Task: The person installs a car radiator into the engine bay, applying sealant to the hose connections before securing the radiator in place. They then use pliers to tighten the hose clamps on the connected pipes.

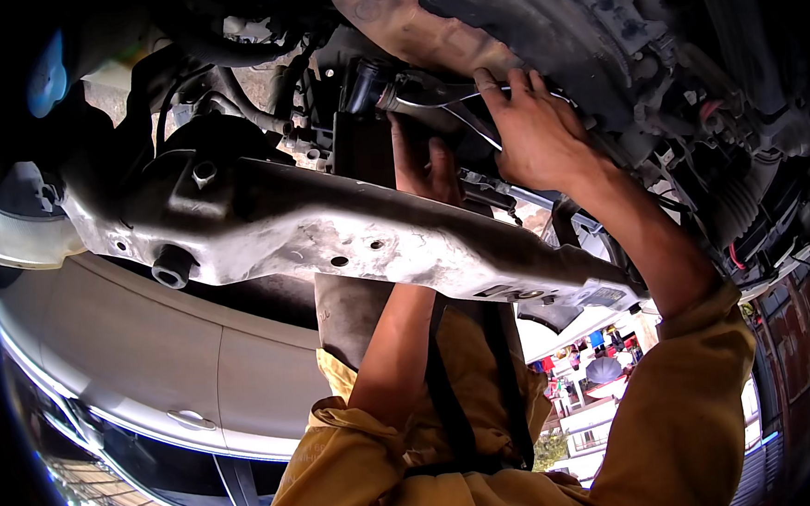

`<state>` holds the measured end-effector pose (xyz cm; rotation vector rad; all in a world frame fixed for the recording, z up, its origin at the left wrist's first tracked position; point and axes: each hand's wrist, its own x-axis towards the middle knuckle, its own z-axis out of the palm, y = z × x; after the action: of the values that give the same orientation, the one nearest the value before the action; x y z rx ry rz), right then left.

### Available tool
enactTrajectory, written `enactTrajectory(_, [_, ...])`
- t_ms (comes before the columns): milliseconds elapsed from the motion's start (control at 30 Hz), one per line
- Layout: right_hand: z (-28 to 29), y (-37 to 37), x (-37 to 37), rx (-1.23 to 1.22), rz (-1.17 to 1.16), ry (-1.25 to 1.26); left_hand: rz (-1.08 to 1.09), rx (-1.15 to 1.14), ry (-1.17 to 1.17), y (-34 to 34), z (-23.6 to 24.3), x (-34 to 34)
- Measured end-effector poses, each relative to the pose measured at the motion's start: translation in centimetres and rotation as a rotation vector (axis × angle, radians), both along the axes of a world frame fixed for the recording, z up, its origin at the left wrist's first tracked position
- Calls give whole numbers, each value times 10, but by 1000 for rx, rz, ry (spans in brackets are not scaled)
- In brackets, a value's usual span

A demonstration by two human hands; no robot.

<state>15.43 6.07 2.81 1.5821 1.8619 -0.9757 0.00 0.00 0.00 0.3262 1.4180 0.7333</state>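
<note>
Under a vehicle, my right hand (541, 129) reaches up beside a tan-coloured panel (409, 21), its bent fingers over a thin white wire (452, 111) that they appear to grip. The wire runs to a black cylindrical part (367, 86). Below that part, my left hand (423, 168) is raised with index finger and thumb apart, near or touching dark metal. Its wrist is hidden behind a long grey metal crossmember (302, 231) that crosses the view diagonally.
Hoses (248, 105) and brackets surround the hands, with a ribbed rubber boot (736, 200) at right. A pale translucent container (29, 239) sits at left. A silver car (151, 343) stands behind, and an outdoor area (599, 399) shows beyond.
</note>
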Motion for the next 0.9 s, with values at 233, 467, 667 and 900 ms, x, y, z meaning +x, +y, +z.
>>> enactTrajectory(233, [-15,-38,-19,93,21,-100,-37,125,47,-12,-5,-1])
enactTrajectory(467, [-8,-39,-26,27,-208,-19,-112,106,67,-9,-6,-5])
enactTrajectory(667, [-4,-43,-25,172,-185,-53,-5,243,33,-13,-19,2])
enactTrajectory(900, [3,-39,-11,283,-28,-67,-2,16,-59,-5,-6,-3])
